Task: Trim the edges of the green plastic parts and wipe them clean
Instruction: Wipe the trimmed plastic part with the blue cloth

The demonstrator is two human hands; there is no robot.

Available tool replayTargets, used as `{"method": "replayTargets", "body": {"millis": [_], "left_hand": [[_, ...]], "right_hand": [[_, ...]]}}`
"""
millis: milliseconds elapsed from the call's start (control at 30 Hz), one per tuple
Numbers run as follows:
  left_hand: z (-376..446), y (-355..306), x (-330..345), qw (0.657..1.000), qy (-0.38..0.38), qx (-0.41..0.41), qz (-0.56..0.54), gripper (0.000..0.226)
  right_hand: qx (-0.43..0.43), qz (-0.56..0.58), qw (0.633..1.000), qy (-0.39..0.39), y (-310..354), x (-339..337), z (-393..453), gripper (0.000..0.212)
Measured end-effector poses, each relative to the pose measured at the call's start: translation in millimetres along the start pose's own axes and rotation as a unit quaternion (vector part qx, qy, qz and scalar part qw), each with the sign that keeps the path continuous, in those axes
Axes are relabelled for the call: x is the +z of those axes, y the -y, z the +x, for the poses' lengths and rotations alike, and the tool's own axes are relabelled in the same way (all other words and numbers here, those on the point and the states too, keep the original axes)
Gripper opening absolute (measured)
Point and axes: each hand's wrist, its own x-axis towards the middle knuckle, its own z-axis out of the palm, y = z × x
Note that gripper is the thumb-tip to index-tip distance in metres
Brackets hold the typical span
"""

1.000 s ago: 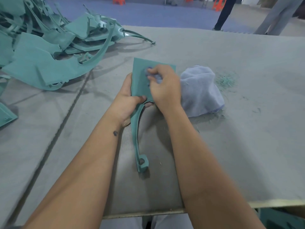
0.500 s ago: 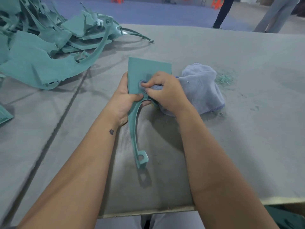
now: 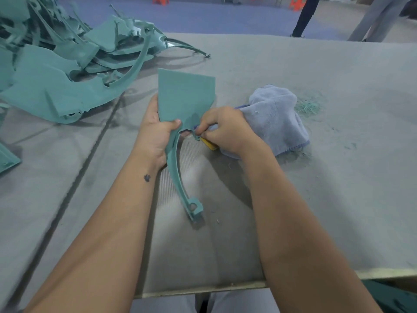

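Observation:
A green plastic part (image 3: 185, 96) with a flat blade and a long curved stem ending in a ring (image 3: 193, 207) lies in front of me. My left hand (image 3: 155, 132) grips it where the blade narrows, thumb on top. My right hand (image 3: 222, 129) pinches a corner of the lilac-blue cloth (image 3: 275, 116) against the part's lower right edge. A yellow tool (image 3: 208, 143) shows under the right hand's fingers; how it is held is hidden.
A big heap of green plastic parts (image 3: 67, 64) fills the far left of the grey felt table (image 3: 338, 177). Green shavings (image 3: 306, 107) lie beyond the cloth. Another green piece (image 3: 6, 159) sits at the left edge. Two people's legs (image 3: 304, 16) stand beyond the table.
My right hand slid with the cloth from the middle of the blade down to its lower right corner. The left hand kept its hold, and the part's blade now shows bare.

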Motion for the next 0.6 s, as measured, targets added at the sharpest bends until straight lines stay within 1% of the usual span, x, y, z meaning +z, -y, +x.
{"method": "replayTargets", "body": {"millis": [33,100,167,233,300,367,433,500,600], "left_hand": [[0,0,1,1.0,0.0,0.005,0.0,0.061],[0,0,1,1.0,-0.001,0.012,-0.004,0.061],[-1,-1,-1,1.0,0.001,0.004,-0.007,0.061],[-1,-3,-2,1.0,0.012,-0.014,-0.013,0.061],[-2,-4,-4,0.999,0.029,-0.023,-0.01,0.062],[-1,-7,-8,0.999,0.041,-0.028,-0.002,0.063],[0,-10,-13,0.997,0.062,-0.046,-0.003,0.064],[1,-12,-18,0.994,0.088,-0.064,0.005,0.065],[1,-13,-24,0.992,0.103,-0.075,0.005,0.065]], "right_hand": [[0.002,0.006,1.0,0.001,1,0,0,0.019],[0.022,0.015,0.999,-0.025,2,3,-1,0.02],[0.039,0.017,0.996,-0.079,3,9,-2,0.022],[0.044,0.026,0.988,-0.148,1,12,-2,0.018],[0.058,0.068,0.972,-0.215,-1,12,-2,0.012],[0.084,0.124,0.953,-0.263,-2,12,0,0.007],[0.105,0.155,0.936,-0.299,-1,10,1,0.003],[0.121,0.181,0.918,-0.332,0,8,1,0.005],[0.136,0.233,0.896,-0.352,3,4,1,0.007]]}}
